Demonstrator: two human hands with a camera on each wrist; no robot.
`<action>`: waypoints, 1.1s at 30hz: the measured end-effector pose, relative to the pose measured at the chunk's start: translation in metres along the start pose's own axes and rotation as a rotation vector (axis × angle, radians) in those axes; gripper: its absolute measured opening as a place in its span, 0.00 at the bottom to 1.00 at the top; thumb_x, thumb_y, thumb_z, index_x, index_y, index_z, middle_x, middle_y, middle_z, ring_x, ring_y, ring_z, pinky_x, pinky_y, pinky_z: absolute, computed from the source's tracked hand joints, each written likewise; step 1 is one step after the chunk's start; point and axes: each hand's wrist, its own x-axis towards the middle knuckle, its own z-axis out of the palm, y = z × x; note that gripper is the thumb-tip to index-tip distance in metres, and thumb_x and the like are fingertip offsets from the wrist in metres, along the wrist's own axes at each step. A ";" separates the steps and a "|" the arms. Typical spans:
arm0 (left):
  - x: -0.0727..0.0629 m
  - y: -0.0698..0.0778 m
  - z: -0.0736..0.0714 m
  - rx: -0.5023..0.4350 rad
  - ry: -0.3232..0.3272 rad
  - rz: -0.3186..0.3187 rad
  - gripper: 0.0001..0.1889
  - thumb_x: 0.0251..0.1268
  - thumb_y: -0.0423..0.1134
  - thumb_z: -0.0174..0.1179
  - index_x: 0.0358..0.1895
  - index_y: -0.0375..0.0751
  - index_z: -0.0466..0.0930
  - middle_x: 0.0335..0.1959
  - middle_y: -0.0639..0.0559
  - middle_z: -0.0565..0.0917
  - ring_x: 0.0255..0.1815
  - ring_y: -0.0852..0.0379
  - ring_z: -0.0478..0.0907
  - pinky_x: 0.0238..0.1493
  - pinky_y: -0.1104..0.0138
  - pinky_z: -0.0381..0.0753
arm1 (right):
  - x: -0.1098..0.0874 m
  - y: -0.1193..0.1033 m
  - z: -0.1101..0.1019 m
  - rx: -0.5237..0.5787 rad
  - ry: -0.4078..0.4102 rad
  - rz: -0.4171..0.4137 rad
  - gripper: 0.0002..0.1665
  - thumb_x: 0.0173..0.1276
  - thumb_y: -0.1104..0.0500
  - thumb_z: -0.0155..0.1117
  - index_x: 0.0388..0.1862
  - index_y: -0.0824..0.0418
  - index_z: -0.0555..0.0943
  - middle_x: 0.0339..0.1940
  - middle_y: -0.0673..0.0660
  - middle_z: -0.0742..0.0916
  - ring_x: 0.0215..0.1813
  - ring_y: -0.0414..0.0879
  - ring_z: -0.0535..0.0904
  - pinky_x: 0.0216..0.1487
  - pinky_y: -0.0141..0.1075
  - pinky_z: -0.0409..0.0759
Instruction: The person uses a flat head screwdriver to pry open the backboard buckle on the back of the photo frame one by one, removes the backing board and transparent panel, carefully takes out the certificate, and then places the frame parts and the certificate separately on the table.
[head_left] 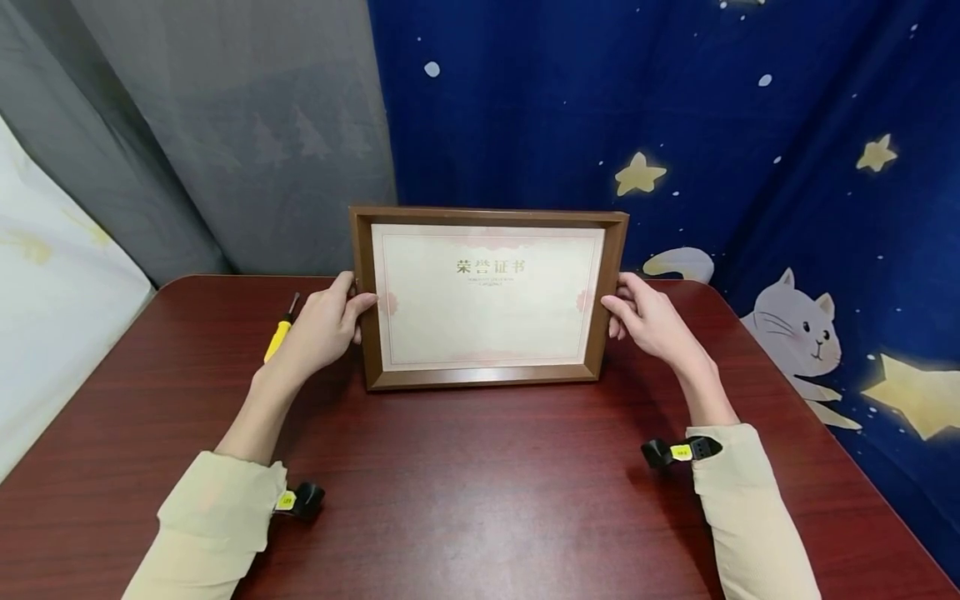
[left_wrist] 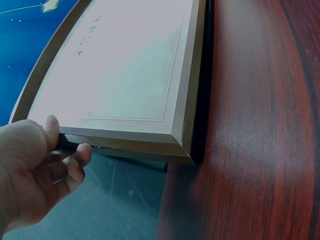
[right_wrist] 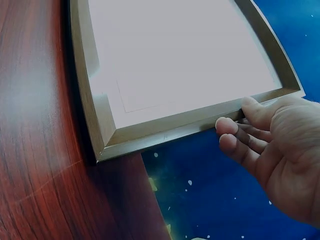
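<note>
A brown picture frame (head_left: 483, 378) stands upright near the far side of the table, its front facing me. Inside it is a pale certificate (head_left: 487, 321) with gold Chinese characters and a pink border. My left hand (head_left: 322, 325) grips the frame's left side, thumb on the front and fingers curled at the edge. On the opposite side, my right hand (head_left: 648, 321) holds the frame the same way. Both wrist views show the thumbs on the wooden border, with the certificate washed out by glare. A screwdriver (head_left: 277, 340) with a yellow handle lies beside the left wrist, partly hidden by it.
The dark red wooden table (head_left: 480, 492) spreads out in front of the frame. Behind it hang a grey curtain (head_left: 247, 142) and a blue curtain (head_left: 525, 108) with stars and a cat. A black strap device (head_left: 306, 502) is on the left wrist, another on the right.
</note>
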 end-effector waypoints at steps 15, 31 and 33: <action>-0.001 0.000 0.000 -0.020 0.051 0.044 0.10 0.83 0.38 0.46 0.40 0.36 0.60 0.21 0.46 0.83 0.24 0.47 0.80 0.25 0.62 0.71 | -0.002 0.001 -0.001 0.154 0.045 -0.025 0.20 0.79 0.65 0.55 0.65 0.69 0.66 0.42 0.67 0.86 0.29 0.53 0.85 0.32 0.28 0.82; 0.001 -0.003 0.006 -0.054 0.117 0.072 0.12 0.82 0.43 0.49 0.47 0.35 0.65 0.29 0.42 0.84 0.26 0.48 0.83 0.32 0.60 0.80 | 0.000 0.004 0.006 0.145 0.137 -0.015 0.13 0.78 0.66 0.57 0.55 0.71 0.68 0.36 0.68 0.84 0.25 0.52 0.85 0.28 0.30 0.82; 0.001 -0.004 0.007 -0.061 0.121 0.073 0.12 0.82 0.43 0.49 0.48 0.35 0.65 0.30 0.41 0.84 0.26 0.49 0.83 0.32 0.62 0.80 | 0.000 0.004 0.005 0.137 0.141 -0.007 0.13 0.78 0.65 0.57 0.55 0.69 0.69 0.34 0.67 0.84 0.24 0.53 0.84 0.26 0.31 0.82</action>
